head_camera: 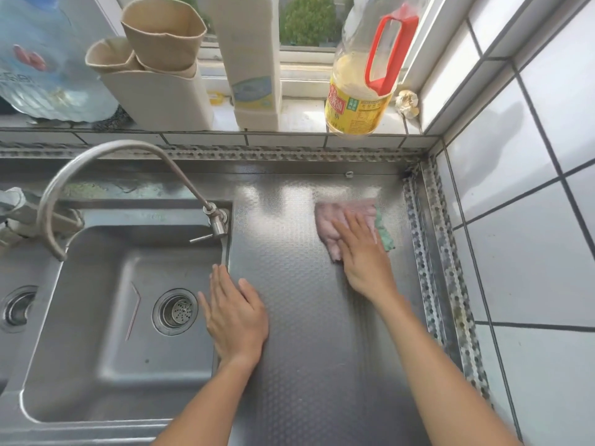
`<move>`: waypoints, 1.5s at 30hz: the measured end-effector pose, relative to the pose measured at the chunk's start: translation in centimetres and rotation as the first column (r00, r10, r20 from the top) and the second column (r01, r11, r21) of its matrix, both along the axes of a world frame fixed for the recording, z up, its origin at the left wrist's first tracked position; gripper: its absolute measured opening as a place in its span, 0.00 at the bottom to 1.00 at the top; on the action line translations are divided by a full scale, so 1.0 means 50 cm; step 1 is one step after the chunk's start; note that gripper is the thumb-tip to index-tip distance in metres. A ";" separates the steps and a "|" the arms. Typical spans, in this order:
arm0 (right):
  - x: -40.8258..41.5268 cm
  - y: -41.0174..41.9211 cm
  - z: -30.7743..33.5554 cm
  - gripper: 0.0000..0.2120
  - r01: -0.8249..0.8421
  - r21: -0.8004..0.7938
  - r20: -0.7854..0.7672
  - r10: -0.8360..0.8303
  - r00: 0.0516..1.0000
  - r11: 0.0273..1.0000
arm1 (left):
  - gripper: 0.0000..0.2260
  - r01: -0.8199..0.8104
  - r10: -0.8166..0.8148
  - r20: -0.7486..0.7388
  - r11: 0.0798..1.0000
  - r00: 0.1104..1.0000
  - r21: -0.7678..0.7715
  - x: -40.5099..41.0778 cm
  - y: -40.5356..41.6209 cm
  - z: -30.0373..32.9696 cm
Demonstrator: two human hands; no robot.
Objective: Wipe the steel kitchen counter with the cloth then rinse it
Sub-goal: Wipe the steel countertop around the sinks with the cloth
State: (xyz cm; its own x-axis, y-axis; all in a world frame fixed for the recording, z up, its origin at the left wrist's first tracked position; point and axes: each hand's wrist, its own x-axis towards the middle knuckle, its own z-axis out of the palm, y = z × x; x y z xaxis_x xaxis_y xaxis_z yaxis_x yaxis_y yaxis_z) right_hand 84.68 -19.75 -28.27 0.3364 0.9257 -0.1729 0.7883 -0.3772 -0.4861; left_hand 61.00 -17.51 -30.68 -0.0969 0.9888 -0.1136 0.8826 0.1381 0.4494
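Note:
A textured steel counter (299,333) runs to the right of the sink (106,320). A pink cloth with a green edge (328,226) lies on the counter's far right part, blurred by motion. My right hand (363,255) presses flat on top of the cloth, fingers pointing away from me. My left hand (235,313) rests flat with fingers apart on the counter's left edge, partly over the sink rim, holding nothing. A curved steel faucet (96,159) arches over the sink.
On the window ledge stand an oil bottle with a red handle (363,88), a white carton (251,66), beige holders (154,69), a garlic bulb (408,103) and a large water bottle (42,59). White tiled wall (528,220) borders the right. A thin straw (133,312) lies in the sink.

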 end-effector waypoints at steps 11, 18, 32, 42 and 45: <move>-0.182 0.077 -0.013 0.28 -0.127 -0.017 0.040 0.128 0.991 0.992 | 0.24 -0.003 0.002 0.037 1.000 0.999 0.009 0.000 0.000 -0.001; -0.114 -0.181 -0.005 0.26 -0.229 -0.083 0.114 0.238 0.965 0.970 | 0.25 0.007 -0.007 0.102 1.000 0.995 0.001 -0.011 0.001 -0.011; -0.270 -0.071 -0.002 0.26 -0.106 -0.107 0.083 0.116 0.990 0.989 | 0.29 0.353 -0.327 0.222 0.931 0.918 -0.090 -0.223 -0.197 0.000; -0.147 -0.359 0.007 0.28 -0.361 -0.115 0.167 0.376 0.911 0.925 | 0.30 0.475 -0.476 -0.050 0.880 0.878 -0.023 -0.247 -0.256 -0.010; -0.110 -0.286 -0.001 0.28 -0.096 -0.123 0.133 0.112 0.985 0.988 | 0.29 0.472 -0.473 -0.059 0.881 0.879 -0.019 -0.246 -0.256 -0.015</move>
State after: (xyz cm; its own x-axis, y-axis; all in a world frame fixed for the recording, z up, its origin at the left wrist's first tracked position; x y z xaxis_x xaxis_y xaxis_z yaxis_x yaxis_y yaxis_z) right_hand 79.20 -34.07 -28.33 0.2673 0.9336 -0.2387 0.8832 -0.3365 -0.3267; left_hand 48.70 -30.29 -31.42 0.3750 0.9183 -0.1267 0.8687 -0.3004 0.3939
